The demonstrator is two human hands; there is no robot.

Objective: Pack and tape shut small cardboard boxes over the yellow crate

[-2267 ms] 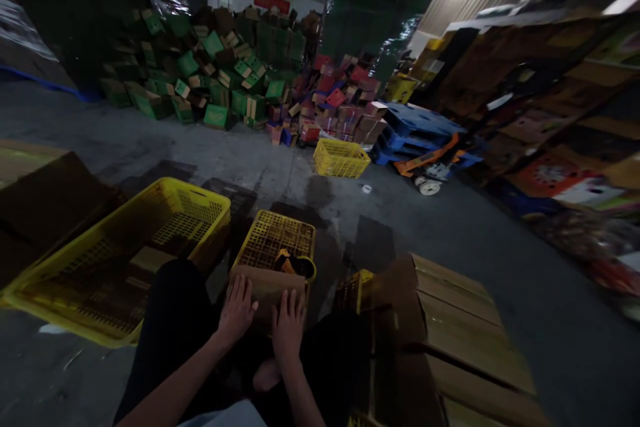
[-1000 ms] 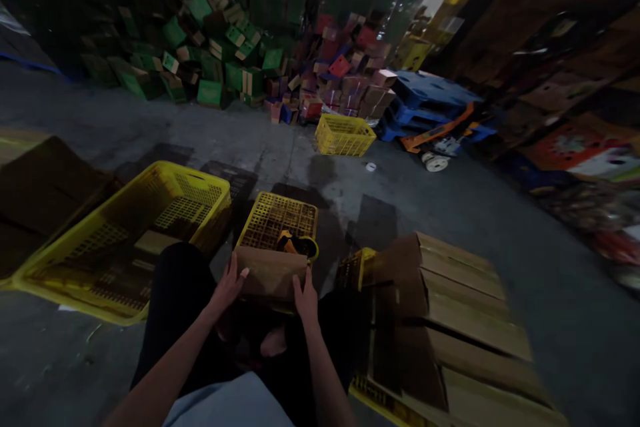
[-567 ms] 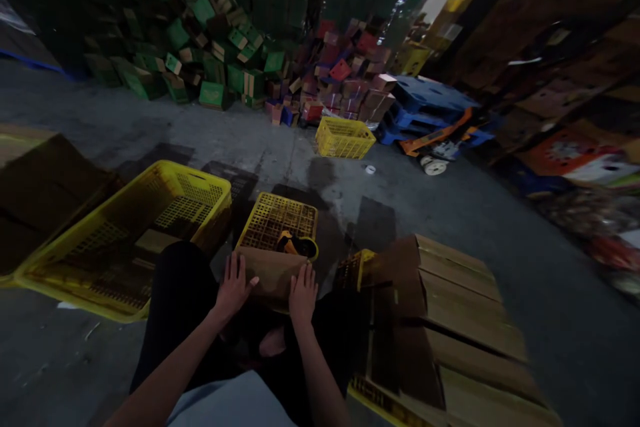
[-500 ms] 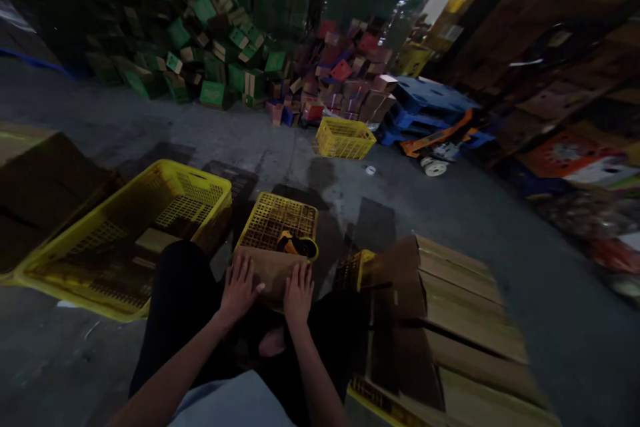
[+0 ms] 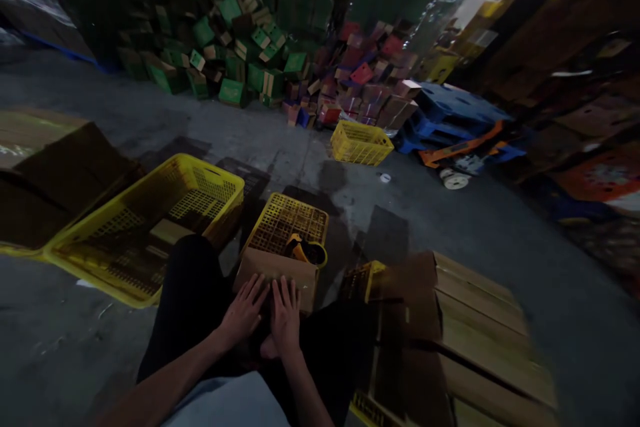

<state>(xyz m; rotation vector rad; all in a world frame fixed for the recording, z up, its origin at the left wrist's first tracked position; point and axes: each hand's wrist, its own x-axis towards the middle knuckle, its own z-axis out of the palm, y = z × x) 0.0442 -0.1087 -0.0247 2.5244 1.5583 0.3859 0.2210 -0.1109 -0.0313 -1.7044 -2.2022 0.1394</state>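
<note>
A brown cardboard box point(image 5: 295, 270) stands between my knees, against the near side of an upturned yellow crate point(image 5: 280, 217). My left hand point(image 5: 246, 307) lies on the box with its fingers stretched out. Close beside it, my right hand point(image 5: 286, 313) rests on the same face, fingers also extended and slightly spread. Neither hand grips anything. On the crate, just behind the box, lies a yellow-and-black tape dispenser point(image 5: 306, 250). The lower part of the box is hidden by my hands and legs.
To the left is a large yellow crate point(image 5: 205, 173) holding a small carton point(image 5: 170, 232). Flattened cardboard point(image 5: 480, 307) is stacked at the right. Farther off stand another yellow crate point(image 5: 361, 145), blue pallets point(image 5: 455, 107), an orange pallet jack point(image 5: 460, 150) and heaped green boxes point(image 5: 233, 90).
My hands have come closer together and slid down from the top edge of the box onto its near face. The view has swung left, so the surroundings appear shifted right.
</note>
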